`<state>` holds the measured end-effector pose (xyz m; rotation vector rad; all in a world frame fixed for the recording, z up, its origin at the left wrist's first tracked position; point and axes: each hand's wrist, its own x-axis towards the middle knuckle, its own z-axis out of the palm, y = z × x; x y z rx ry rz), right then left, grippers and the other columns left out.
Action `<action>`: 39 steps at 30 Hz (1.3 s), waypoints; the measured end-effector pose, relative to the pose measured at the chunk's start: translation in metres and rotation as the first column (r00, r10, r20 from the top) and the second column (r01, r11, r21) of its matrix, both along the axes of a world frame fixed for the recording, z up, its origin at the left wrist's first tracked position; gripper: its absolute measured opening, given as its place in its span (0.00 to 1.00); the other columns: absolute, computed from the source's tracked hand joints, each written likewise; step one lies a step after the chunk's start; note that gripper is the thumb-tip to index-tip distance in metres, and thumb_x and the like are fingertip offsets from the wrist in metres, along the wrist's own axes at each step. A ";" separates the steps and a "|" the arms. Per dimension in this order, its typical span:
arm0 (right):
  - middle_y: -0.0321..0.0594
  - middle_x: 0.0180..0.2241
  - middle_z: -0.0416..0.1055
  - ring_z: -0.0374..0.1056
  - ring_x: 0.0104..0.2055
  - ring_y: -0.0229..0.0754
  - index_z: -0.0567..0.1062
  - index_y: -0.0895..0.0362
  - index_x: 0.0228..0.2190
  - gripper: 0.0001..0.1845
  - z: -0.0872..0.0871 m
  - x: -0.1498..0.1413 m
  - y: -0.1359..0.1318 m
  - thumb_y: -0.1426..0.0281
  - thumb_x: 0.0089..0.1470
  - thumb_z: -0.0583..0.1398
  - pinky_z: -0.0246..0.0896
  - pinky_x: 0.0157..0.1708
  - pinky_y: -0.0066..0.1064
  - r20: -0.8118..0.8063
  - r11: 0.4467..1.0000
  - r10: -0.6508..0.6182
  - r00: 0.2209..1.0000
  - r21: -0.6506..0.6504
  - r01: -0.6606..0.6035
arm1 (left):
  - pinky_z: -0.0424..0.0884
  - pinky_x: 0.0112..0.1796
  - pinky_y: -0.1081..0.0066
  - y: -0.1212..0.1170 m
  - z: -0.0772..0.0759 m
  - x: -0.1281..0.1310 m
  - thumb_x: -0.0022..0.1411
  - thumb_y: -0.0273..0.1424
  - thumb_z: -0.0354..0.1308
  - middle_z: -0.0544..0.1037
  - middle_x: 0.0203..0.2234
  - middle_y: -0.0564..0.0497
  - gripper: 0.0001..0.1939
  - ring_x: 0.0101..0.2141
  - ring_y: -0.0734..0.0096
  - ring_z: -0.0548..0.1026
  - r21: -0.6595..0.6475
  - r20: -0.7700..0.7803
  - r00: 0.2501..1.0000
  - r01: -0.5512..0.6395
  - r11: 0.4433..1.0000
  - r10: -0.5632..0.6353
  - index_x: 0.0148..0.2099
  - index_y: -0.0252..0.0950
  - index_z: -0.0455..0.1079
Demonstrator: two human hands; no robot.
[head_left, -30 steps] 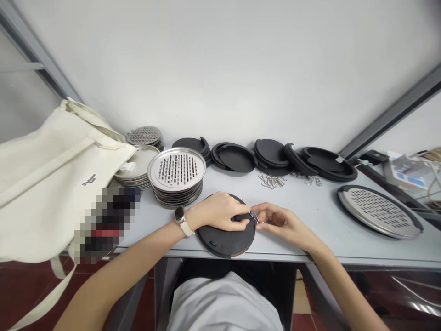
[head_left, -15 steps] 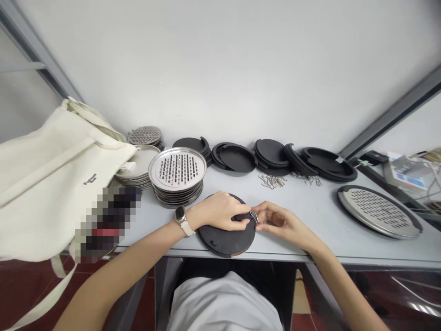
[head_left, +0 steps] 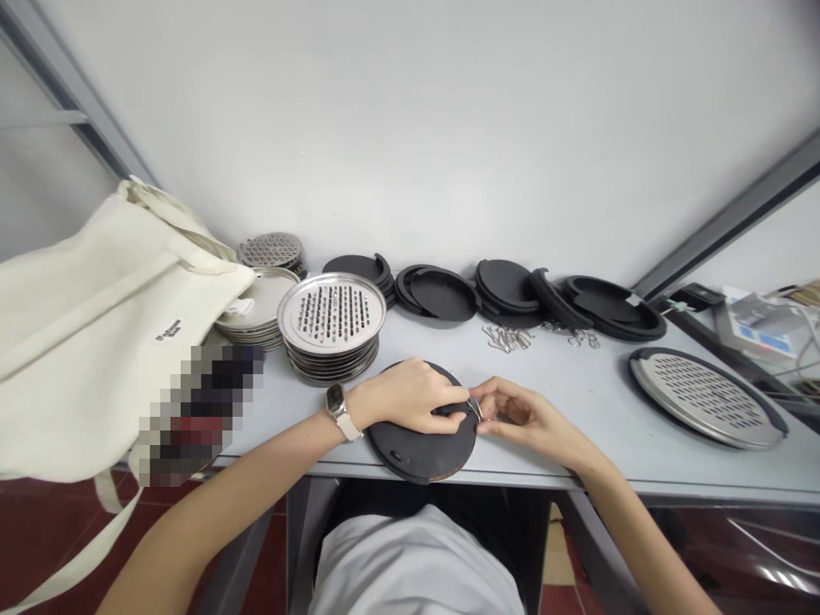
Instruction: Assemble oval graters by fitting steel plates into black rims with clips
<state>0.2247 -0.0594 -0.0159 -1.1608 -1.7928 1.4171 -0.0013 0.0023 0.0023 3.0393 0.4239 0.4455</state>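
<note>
A black round cover lies flat near the front edge of the table, with a small slot in its face. My left hand rests over it, fingers curled on the cover and the index fingertip at its right edge. Between the thumb and fingers of my right hand is a small bent wire clip, which meets the cover's right edge. Whether the clip is hooked into the cover cannot be seen. My left fingers partly hide the cover's upper right part.
Perforated metal discs are stacked at left, beside a cream bag. Black round covers line the wall, with loose wire clips in front. At right lies a perforated disc with a black rim.
The wire clip has turned slightly in my right fingers, against the cover's edge. Both hands stay in nearly the same place.
</note>
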 end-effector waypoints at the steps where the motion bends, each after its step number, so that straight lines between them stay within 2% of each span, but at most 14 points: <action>1: 0.37 0.32 0.68 0.65 0.35 0.39 0.69 0.55 0.45 0.21 0.000 0.000 0.000 0.60 0.52 0.64 0.63 0.39 0.31 0.009 1.000 0.001 1.000 -0.004 -0.001 | 0.54 0.24 0.71 0.000 0.000 0.000 0.63 0.38 0.51 0.74 0.23 0.52 0.12 0.24 0.71 0.71 0.000 -0.001 1.000 0.002 1.000 -0.002 0.33 0.37 0.68; 6: 0.35 0.31 0.66 0.64 0.34 0.38 0.70 0.55 0.45 0.21 0.000 0.001 -0.001 0.59 0.52 0.64 0.62 0.37 0.30 0.030 1.000 -0.004 1.000 0.004 0.004 | 0.53 0.24 0.69 0.000 0.000 0.000 0.63 0.38 0.51 0.74 0.22 0.53 0.11 0.24 0.72 0.71 -0.004 0.005 1.000 -0.002 1.000 0.002 0.33 0.37 0.67; 13: 0.35 0.31 0.65 0.62 0.34 0.37 0.68 0.55 0.44 0.18 0.000 0.000 -0.001 0.63 0.53 0.63 0.62 0.38 0.30 0.011 0.999 0.024 1.000 0.026 -0.024 | 0.53 0.23 0.69 -0.001 0.000 0.000 0.62 0.37 0.52 0.74 0.22 0.53 0.11 0.23 0.72 0.71 0.011 0.012 1.000 -0.001 1.000 0.000 0.31 0.37 0.67; 24: 0.36 0.34 0.67 0.65 0.37 0.38 0.68 0.55 0.45 0.17 -0.001 0.002 -0.001 0.66 0.55 0.63 0.62 0.40 0.30 -0.060 0.998 0.056 0.997 -0.032 -0.058 | 0.54 0.24 0.70 -0.001 0.001 0.000 0.63 0.38 0.51 0.74 0.23 0.52 0.11 0.24 0.71 0.72 0.009 -0.004 1.000 -0.003 1.000 0.003 0.34 0.37 0.68; 39: 0.34 0.32 0.65 0.63 0.35 0.37 0.69 0.54 0.43 0.16 -0.002 0.003 -0.001 0.66 0.53 0.64 0.61 0.38 0.29 -0.019 0.999 0.040 0.999 0.005 -0.040 | 0.54 0.24 0.71 -0.001 0.000 0.000 0.62 0.38 0.52 0.74 0.22 0.52 0.11 0.24 0.71 0.71 0.003 0.003 1.000 -0.003 1.000 0.003 0.32 0.36 0.67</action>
